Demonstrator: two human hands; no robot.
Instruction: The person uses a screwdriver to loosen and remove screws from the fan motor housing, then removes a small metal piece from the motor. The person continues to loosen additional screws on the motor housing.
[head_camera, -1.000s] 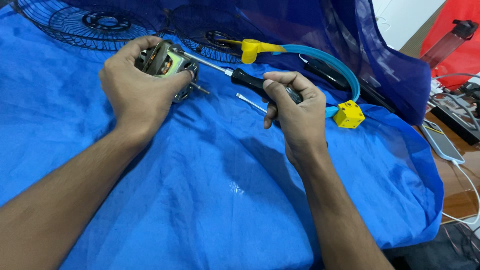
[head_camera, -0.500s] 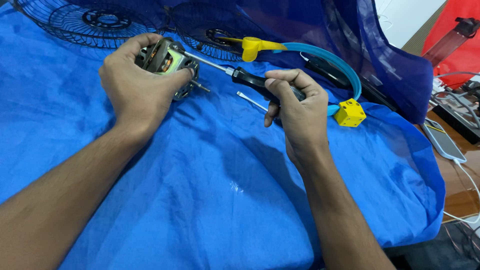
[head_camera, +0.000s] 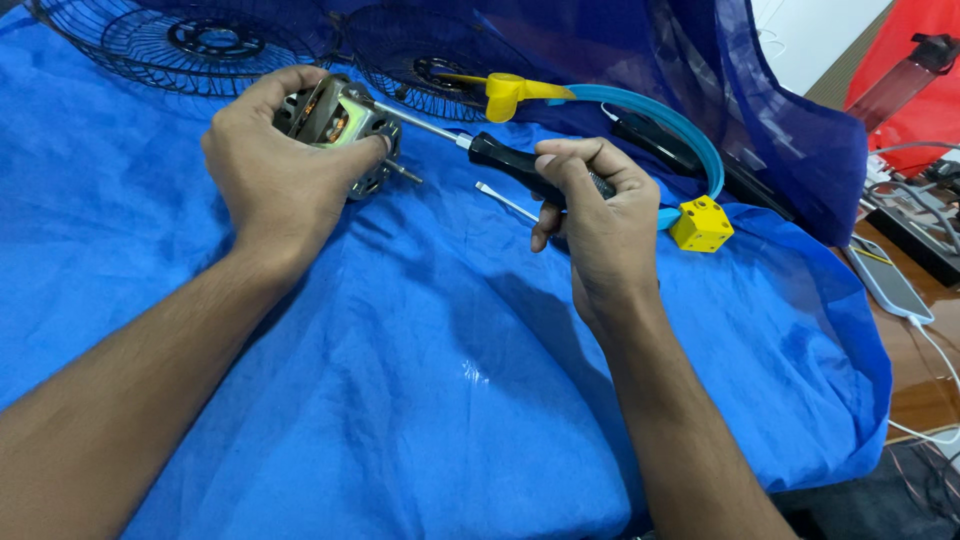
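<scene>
While the left hand (head_camera: 275, 165) wraps over the motor (head_camera: 345, 125), fingers clamped on its metal casing, the right hand (head_camera: 600, 215) is closed around the black ribbed handle of the screwdriver (head_camera: 500, 160). The screwdriver's bright steel shank runs up and left to the motor's casing, tip touching it. The motor — a small block of grey metal with copper windings visible and a thin shaft projecting at its right — is held just above a blue, wrinkled cloth (head_camera: 420, 380) that covers the bench. A second slim steel rod (head_camera: 505, 200) lies on the cloth just below the handle. Two round black wire grilles (head_camera: 195, 45) rest at the far edge. A curved blue band with a yellow cube (head_camera: 702, 224) lies beside the right hand.
</scene>
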